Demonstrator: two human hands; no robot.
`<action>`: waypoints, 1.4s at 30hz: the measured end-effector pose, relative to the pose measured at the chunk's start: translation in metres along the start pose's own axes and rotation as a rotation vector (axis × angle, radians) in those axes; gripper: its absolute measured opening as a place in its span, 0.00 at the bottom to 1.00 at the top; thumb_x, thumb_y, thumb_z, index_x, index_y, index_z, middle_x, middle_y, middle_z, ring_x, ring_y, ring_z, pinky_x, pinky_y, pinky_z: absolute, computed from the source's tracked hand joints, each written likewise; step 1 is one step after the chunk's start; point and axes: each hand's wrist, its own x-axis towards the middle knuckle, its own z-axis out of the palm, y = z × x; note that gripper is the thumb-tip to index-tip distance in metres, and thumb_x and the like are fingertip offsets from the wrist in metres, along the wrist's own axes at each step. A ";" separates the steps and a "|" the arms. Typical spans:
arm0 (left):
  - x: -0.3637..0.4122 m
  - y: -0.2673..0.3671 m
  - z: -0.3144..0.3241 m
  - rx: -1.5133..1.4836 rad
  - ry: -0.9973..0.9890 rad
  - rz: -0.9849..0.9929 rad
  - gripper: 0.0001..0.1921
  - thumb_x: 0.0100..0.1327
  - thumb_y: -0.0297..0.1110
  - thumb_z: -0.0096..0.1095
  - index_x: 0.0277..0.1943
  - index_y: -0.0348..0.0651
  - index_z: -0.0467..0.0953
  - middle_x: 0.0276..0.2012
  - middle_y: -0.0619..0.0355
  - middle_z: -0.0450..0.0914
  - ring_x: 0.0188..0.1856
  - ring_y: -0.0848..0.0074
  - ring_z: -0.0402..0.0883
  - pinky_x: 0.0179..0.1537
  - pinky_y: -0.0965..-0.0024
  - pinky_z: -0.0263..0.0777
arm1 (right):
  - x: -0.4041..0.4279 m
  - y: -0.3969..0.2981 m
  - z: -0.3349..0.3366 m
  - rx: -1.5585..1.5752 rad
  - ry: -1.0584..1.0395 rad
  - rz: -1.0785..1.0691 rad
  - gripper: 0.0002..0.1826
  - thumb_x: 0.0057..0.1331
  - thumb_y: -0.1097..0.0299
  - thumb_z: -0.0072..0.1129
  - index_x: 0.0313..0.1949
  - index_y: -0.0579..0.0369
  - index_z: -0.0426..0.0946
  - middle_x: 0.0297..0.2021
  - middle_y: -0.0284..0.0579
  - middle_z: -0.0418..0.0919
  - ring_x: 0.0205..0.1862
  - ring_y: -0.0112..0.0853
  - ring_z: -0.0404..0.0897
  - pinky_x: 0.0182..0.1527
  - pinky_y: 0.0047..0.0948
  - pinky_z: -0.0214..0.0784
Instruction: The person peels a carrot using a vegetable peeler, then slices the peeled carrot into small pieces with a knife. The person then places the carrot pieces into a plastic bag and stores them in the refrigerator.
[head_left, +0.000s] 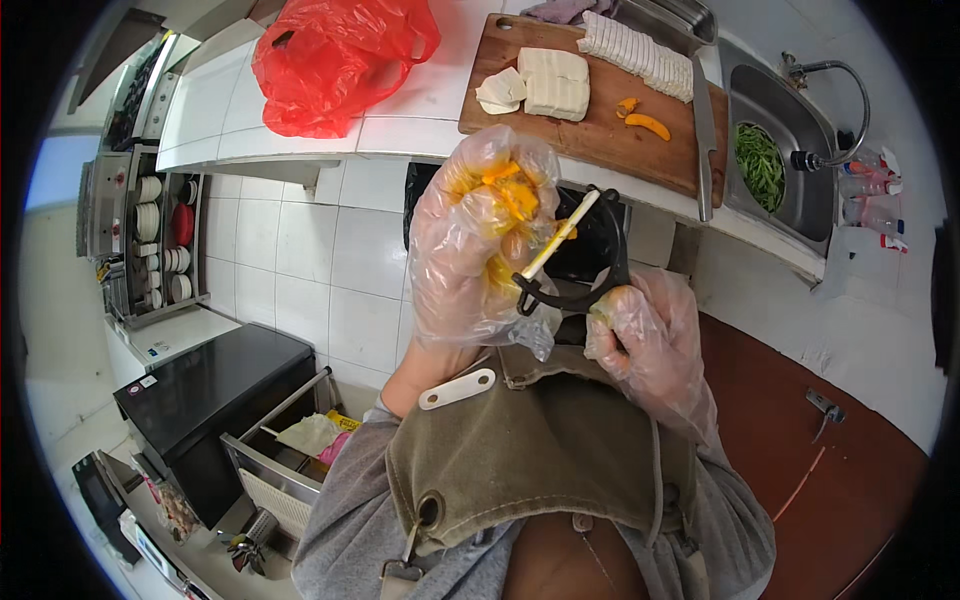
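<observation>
Both my hands wear clear plastic gloves and are raised before my apron. In my left hand (480, 247) is a soft-looking orange piece of produce (514, 195), wrapped by the fingers; orange smears mark the glove. My right hand (652, 341) grips a black Y-shaped peeler (621, 259) by its lower end. Its pale blade (559, 236) is stained yellow and lies close beside the orange piece; whether they touch I cannot tell. Below the peeler shows a dark bin (577, 255), mostly hidden by my hands.
Ahead, a wooden cutting board (622, 157) bears a white tofu-like block (555, 84), thin white slices (637, 56), orange pieces (646, 126) and a knife (705, 139) along its right edge. A red plastic bag (337, 64) sits left; leafy greens (760, 166) lie in the sink (814, 202).
</observation>
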 end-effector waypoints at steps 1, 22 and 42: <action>0.002 0.000 -0.002 -0.007 -0.011 -0.020 0.22 0.64 0.39 0.71 0.57 0.42 0.74 0.47 0.49 0.78 0.38 0.77 0.78 0.37 0.80 0.72 | 0.001 -0.003 0.002 0.009 0.030 0.004 0.24 0.75 0.53 0.50 0.25 0.58 0.70 0.16 0.31 0.67 0.18 0.18 0.62 0.22 0.21 0.53; -0.002 0.003 0.002 0.046 -0.089 -0.097 0.22 0.64 0.39 0.70 0.57 0.41 0.73 0.46 0.52 0.76 0.40 0.77 0.77 0.40 0.78 0.73 | 0.009 -0.002 0.008 -0.081 0.114 -0.115 0.26 0.76 0.50 0.49 0.24 0.56 0.69 0.15 0.30 0.66 0.18 0.17 0.61 0.21 0.22 0.49; 0.014 -0.005 0.016 -0.249 -0.010 -0.117 0.22 0.65 0.38 0.69 0.58 0.40 0.72 0.44 0.54 0.74 0.41 0.77 0.75 0.44 0.77 0.75 | 0.006 -0.009 -0.008 -0.215 0.120 -0.124 0.10 0.71 0.75 0.47 0.31 0.63 0.74 0.19 0.34 0.71 0.22 0.18 0.64 0.25 0.25 0.58</action>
